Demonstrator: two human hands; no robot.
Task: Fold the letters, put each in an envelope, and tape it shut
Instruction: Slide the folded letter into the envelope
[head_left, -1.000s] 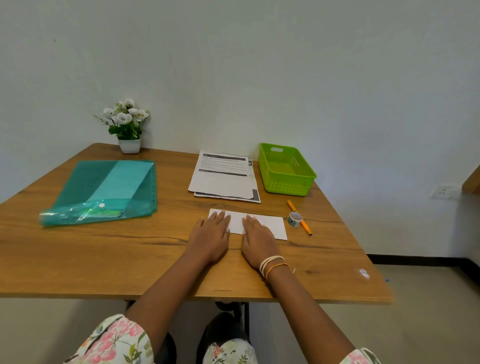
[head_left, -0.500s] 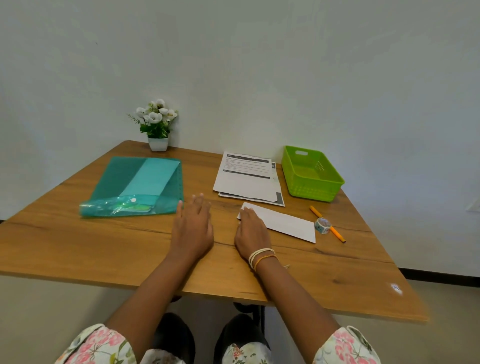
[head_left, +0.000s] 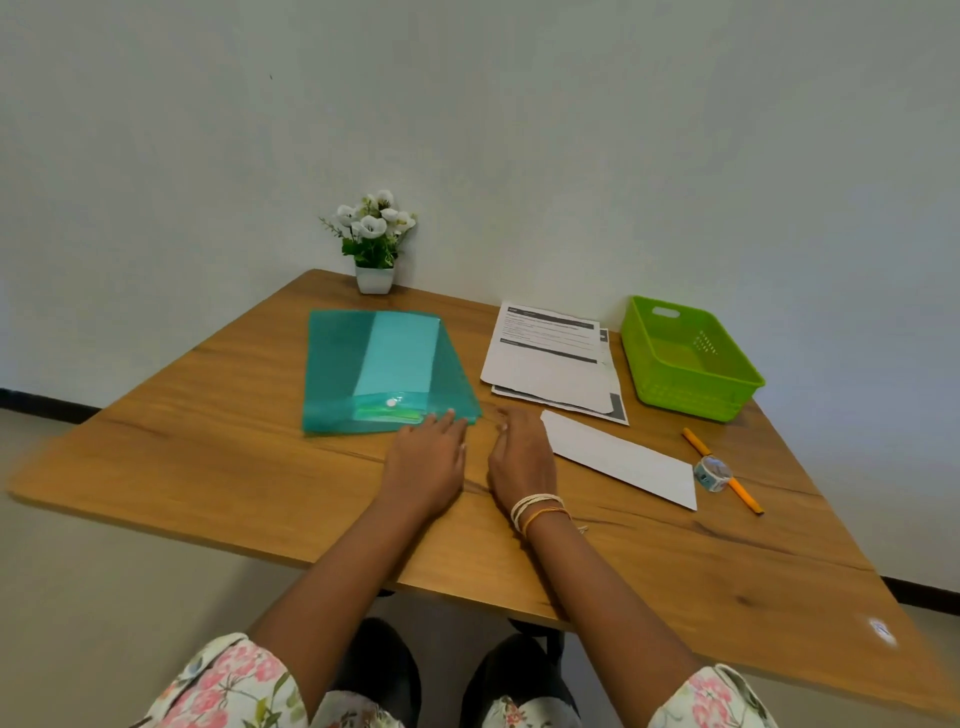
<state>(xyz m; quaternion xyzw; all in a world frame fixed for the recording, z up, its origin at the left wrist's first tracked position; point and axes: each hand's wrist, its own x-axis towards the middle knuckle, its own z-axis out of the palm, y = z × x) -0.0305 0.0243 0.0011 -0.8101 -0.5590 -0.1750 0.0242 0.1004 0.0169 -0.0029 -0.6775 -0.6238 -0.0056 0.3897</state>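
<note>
left hand (head_left: 426, 462) grip relaxed, flat on bench (head_left: 208, 441), fingertips at green folder (head_left: 363, 374) | right hand (head_left: 522, 457) grip relaxed, just left of white envelope (head_left: 623, 460) | letters (head_left: 550, 358) far

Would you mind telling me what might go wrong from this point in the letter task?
1. The tape roll sits on the orange pen; reaching for it may roll either toward the table edge.
2. The printed letters lie stacked and askew, so two sheets could be picked up together.
3. Both hands, left and right, are off the folded white paper; it may spring open.
</note>
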